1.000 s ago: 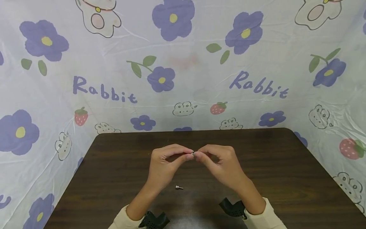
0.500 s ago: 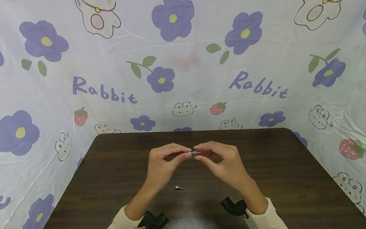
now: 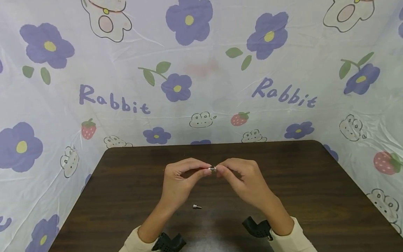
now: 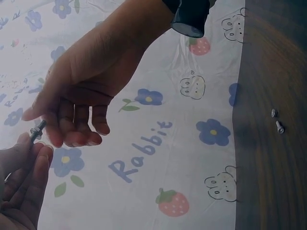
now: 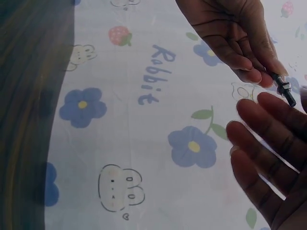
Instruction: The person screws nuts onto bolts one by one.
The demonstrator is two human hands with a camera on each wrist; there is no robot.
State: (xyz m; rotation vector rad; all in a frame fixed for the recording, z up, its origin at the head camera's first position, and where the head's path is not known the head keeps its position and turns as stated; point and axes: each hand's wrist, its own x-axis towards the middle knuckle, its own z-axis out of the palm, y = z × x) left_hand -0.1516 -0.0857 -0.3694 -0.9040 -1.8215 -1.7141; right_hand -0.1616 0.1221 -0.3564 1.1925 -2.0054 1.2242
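Observation:
Between thumb and forefinger, my left hand (image 3: 179,182) pinches the head end of a small metal bolt (image 3: 211,169) above the table. A nut (image 5: 284,88) sits partway along the bolt's thread. My right hand (image 3: 244,178) has its thumb and forefinger curled round the bolt's free end beside the nut, covering the tip in the head view. Both wrist views show some gap between these fingertips, with the threaded tip visible. The right hand's other fingers (image 5: 259,167) are loosely spread. A second small bolt (image 3: 197,207) lies on the table below the hands.
The dark wooden table (image 3: 126,196) has a printed cloth (image 3: 201,87) hanging behind and at both sides. Each wrist carries a black camera mount (image 3: 170,242). In the left wrist view a small round metal piece (image 4: 274,113) lies by the loose bolt.
My right fingers part from the bolt, baring its nut and thread, then come together again at its free end. My left hand keeps its pinch and barely moves. The loose bolt stays put.

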